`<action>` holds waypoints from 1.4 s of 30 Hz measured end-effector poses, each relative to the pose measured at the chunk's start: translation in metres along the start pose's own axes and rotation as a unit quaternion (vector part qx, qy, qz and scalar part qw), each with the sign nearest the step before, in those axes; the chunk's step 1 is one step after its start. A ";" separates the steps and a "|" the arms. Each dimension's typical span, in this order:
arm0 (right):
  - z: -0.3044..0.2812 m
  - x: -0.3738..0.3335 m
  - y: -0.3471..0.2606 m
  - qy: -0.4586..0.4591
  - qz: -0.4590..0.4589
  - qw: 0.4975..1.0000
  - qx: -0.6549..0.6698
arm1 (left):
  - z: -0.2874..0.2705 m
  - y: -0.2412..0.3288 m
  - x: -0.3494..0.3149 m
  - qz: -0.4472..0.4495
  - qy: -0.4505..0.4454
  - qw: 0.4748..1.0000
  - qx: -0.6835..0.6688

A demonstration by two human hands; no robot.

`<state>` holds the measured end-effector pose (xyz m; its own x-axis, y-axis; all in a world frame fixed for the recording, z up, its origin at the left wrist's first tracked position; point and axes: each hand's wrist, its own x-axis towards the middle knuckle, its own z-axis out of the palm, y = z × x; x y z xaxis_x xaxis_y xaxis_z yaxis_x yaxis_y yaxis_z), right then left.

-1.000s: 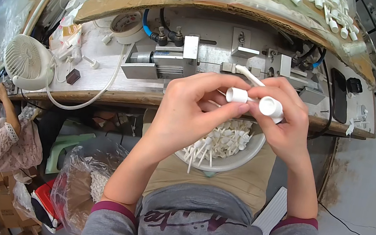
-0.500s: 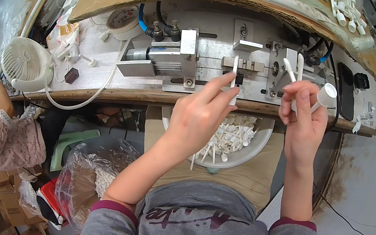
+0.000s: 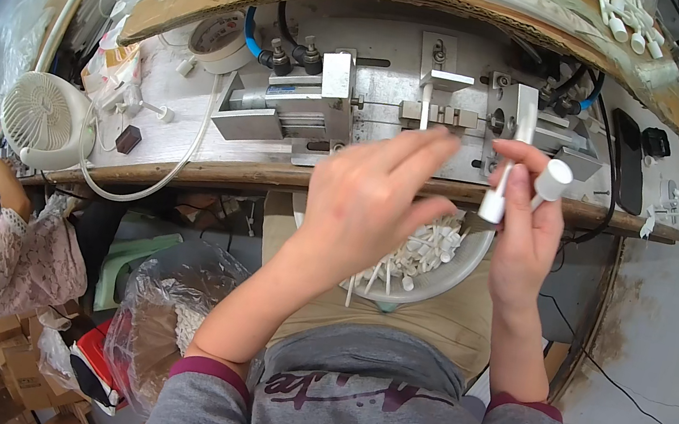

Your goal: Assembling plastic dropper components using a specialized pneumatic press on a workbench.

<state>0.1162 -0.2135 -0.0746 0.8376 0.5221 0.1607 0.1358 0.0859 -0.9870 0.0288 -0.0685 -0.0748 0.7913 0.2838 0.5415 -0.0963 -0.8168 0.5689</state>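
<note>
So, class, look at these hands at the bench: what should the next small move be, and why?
Probably draw the left hand back from the metal block. A white rod lies across that block, pointing toward the rear bracket, and the left thumb stands apart from its fingers. The right hand holds other capped white pieces.

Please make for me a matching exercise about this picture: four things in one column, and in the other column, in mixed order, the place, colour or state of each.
Column 1
1. Fan
2. Right hand
3. Phone
4. Bowl

Column 2
A. Over the lap
B. Black, toward the right end of the bench
C. Off-white, toward the left end of the bench
D. Holding white parts

Right pairs: 1-C, 2-D, 3-B, 4-A
</note>
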 end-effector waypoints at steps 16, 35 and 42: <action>0.002 -0.003 0.006 -0.033 0.039 0.998 0.033 | -0.002 -0.015 -0.005 0.070 -0.063 0.976 0.198; 0.000 -0.009 -0.001 -0.053 0.109 0.989 0.089 | -0.007 0.009 -0.018 0.062 -0.022 0.996 -0.061; -0.008 -0.008 0.001 -0.045 0.136 0.963 0.227 | 0.005 -0.016 -0.011 0.052 -0.028 0.985 0.162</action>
<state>0.1138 -0.2241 -0.0774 0.7570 0.6480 -0.0837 -0.3451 0.2877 -0.8934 0.0244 -0.0606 -0.0928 0.8202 0.1694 0.5465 0.0113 -0.9598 0.2805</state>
